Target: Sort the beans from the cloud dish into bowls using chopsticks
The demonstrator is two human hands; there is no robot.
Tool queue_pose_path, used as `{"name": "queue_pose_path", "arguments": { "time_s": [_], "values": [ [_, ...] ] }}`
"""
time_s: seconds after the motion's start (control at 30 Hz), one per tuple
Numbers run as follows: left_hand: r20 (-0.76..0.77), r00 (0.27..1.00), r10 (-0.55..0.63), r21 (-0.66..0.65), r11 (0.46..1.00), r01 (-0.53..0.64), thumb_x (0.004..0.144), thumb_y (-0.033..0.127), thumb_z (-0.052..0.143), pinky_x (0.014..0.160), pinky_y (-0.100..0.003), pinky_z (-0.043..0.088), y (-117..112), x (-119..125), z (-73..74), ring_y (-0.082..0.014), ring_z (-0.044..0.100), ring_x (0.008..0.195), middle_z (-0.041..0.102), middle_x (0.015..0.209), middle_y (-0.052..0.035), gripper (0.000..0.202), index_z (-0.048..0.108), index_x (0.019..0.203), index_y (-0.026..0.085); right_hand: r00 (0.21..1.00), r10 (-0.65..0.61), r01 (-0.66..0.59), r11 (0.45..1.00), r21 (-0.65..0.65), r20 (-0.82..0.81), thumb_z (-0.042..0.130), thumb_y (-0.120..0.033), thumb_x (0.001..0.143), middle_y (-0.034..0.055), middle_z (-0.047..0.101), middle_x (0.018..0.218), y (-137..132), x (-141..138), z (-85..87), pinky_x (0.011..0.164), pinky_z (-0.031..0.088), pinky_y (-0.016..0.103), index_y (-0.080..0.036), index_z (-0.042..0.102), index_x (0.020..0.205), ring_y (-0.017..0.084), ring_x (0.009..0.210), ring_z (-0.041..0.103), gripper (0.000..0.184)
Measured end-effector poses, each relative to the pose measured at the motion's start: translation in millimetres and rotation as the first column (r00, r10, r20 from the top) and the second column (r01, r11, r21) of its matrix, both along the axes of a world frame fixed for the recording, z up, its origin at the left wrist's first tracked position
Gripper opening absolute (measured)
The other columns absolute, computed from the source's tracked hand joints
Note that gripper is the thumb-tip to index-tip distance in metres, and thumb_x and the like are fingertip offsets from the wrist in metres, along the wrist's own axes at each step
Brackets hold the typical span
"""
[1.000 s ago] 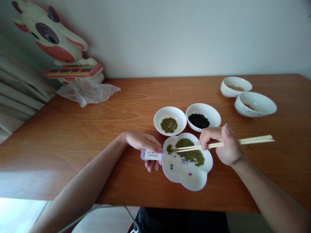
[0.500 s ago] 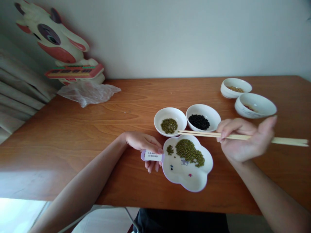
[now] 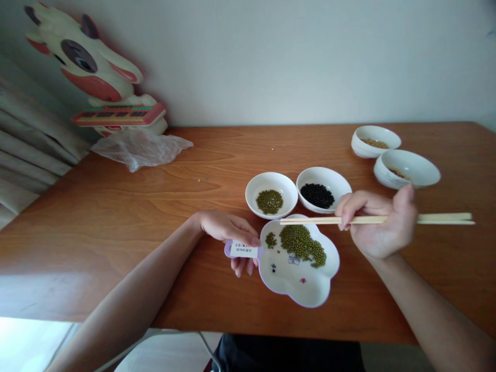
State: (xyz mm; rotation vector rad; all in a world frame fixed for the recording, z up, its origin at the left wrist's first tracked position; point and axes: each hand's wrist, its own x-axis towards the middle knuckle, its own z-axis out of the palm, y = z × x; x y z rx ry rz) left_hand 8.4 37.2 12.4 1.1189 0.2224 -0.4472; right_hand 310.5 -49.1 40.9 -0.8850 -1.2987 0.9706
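Chopsticks, two pale wooden sticks, lie level in the right hand, fingers closed around them, tips above the far edge of one white flower-shaped dish with a lilac rim. That dish carries one large heap and one small cluster of green mung beans. Left hand pinches the dish's labelled handle. Four round white bowls stand on the wooden tabletop: one with green beans, one with black beans, two further right. One clear plastic bag lies far left.
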Motion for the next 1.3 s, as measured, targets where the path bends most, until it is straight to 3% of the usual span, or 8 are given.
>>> {"name": "queue_pose_path", "arguments": {
  "time_s": [0.2,0.57,1.1,1.3],
  "values": [
    [0.003,1.000,0.010,0.009,1.000,-0.010,0.101,0.050,0.051,0.072,-0.028,0.061,-0.7,0.6,1.9,-0.0209,0.077,0.080,0.077,0.101,-0.0135,0.043,0.071,0.109,0.013,0.940,0.307,-0.283,0.945,-0.162,0.151,0.017,-0.068,0.101,0.0068,0.059,0.053,-6.8,-5.9,-3.5,0.056,0.037,0.035,-0.021,0.068,0.057,0.019,0.053,0.054,0.082],
    [0.011,1.000,0.000,0.005,1.000,0.000,0.102,0.050,0.050,0.070,-0.028,0.061,0.3,-1.3,-2.0,-0.0214,0.077,0.081,0.077,0.105,-0.0148,0.045,0.072,0.116,0.013,0.886,0.398,-0.379,0.917,-0.125,0.237,0.015,-0.071,0.099,0.0053,0.059,0.057,-8.2,-6.2,0.2,0.057,0.037,0.035,-0.022,0.066,0.061,0.019,0.054,0.053,0.081],
    [0.021,1.000,-0.003,0.001,1.000,0.003,0.102,0.049,0.050,0.065,-0.026,0.059,0.7,-0.5,0.6,-0.0191,0.075,0.074,0.077,0.101,-0.0136,0.045,0.072,0.120,0.014,0.912,0.335,-0.332,0.942,-0.056,0.236,0.019,-0.061,0.104,0.0060,0.062,0.054,-10.1,-5.8,-7.6,0.058,0.038,0.036,-0.023,0.071,0.059,0.019,0.053,0.055,0.079],
    [0.004,1.000,0.002,-0.003,1.000,-0.002,0.103,0.049,0.049,0.072,-0.028,0.061,0.0,-0.8,-0.8,-0.0202,0.076,0.080,0.077,0.102,-0.0136,0.043,0.072,0.113,0.013,0.970,0.241,-0.239,0.970,-0.039,0.043,0.014,-0.062,0.104,0.0074,0.057,0.049,-8.3,-1.2,1.4,0.056,0.035,0.038,-0.023,0.070,0.056,0.020,0.049,0.051,0.083]
  ]
}}
